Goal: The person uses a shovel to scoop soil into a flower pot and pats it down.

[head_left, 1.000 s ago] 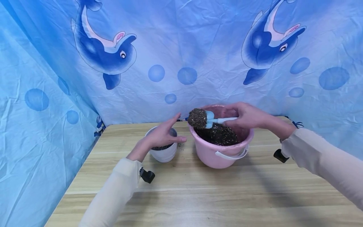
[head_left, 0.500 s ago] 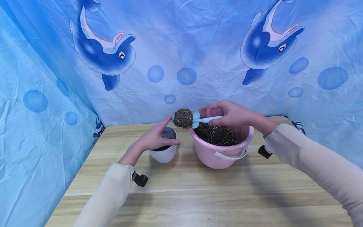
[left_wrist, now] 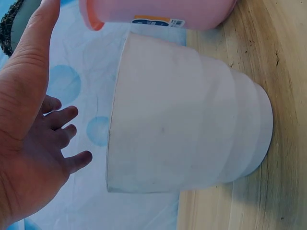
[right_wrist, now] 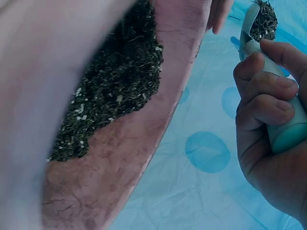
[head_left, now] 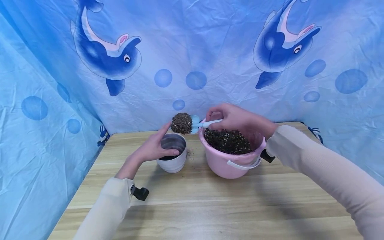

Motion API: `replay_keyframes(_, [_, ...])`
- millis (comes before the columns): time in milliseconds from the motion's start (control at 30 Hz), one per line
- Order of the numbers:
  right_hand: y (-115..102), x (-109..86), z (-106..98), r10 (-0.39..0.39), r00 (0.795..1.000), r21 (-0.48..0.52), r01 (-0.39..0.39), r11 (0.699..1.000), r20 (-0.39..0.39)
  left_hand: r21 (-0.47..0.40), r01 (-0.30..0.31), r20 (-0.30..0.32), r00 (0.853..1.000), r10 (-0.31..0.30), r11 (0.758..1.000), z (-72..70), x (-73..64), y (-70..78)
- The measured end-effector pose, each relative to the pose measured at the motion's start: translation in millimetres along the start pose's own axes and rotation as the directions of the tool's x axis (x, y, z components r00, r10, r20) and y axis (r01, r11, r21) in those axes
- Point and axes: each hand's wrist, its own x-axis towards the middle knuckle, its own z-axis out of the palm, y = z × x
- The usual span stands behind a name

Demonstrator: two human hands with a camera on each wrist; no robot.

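Observation:
A small light-blue trowel [head_left: 195,124] bears a heaped mound of dark potting soil [head_left: 181,123]. My right hand [head_left: 234,117] grips its handle, and in the right wrist view the fingers [right_wrist: 271,86] curl round it. The loaded blade hangs above and just behind the right part of the white flowerpot [head_left: 174,165]. My left hand [head_left: 153,146] hovers over the pot's left side, fingers extended and thumb over the opening. In the left wrist view, the left hand [left_wrist: 29,129] is apart from the pot's wall [left_wrist: 163,115]. The hand partly hides the pot's dark contents.
A pink bucket [head_left: 222,164] with dark soil [head_left: 229,141] stands right of the pot, its white handle [head_left: 244,165] hanging in front. Crumbs of soil [head_left: 189,152] lie between them on the wooden table [head_left: 192,206]. A blue dolphin-print curtain [head_left: 192,50] rises behind.
My right hand has carried the loaded trowel left, from over the bucket to beside and above the pot. My left hand has drawn back slightly left, uncovering more of the pot's opening.

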Motion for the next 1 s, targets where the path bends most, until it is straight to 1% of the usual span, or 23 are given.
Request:
replay_keyframes(133, [-5.6,7.0,1.3,0.025,1.0,0.005,-0.025,1.0,0.01,0.0,0.015,-0.002,1.0,-0.015,1.0,-2.0,-3.6,-3.6])
replay_keyframes(267, [-9.5,13.4,3.1,0.052,0.999,-0.02,-0.052,0.998,0.016,0.0,0.035,-0.005,0.999,-0.035,0.999,-2.2,-6.5,-7.0])
replay_keyframes(500, [-9.3,22.5,4.7,0.11,0.991,-0.07,-0.105,0.992,0.07,0.011,0.038,-0.006,0.999,-0.038,0.999,0.8,-8.9,-11.6])
replay_keyframes(633, [-6.6,28.4,4.8,0.118,0.989,-0.088,-0.11,0.99,0.085,0.007,0.036,-0.004,0.999,-0.036,0.999,1.5,-9.4,-13.3])
replay_keyframes(800, [-5.8,36.4,4.4,0.111,0.989,-0.124,-0.098,0.987,0.097,0.004,0.058,0.002,0.998,-0.058,0.998,2.2,-9.9,-14.9])
replay_keyframes(933, [-8.7,41.5,4.5,0.105,0.988,-0.124,-0.09,0.988,0.116,0.002,0.065,-0.005,0.998,-0.065,0.998,3.0,-10.3,-16.6])
replay_keyframes(1000, [-9.6,43.7,4.8,0.114,0.986,-0.114,-0.1,0.988,0.121,0.0,0.068,-0.007,0.998,-0.068,0.998,3.3,-10.5,-17.5])
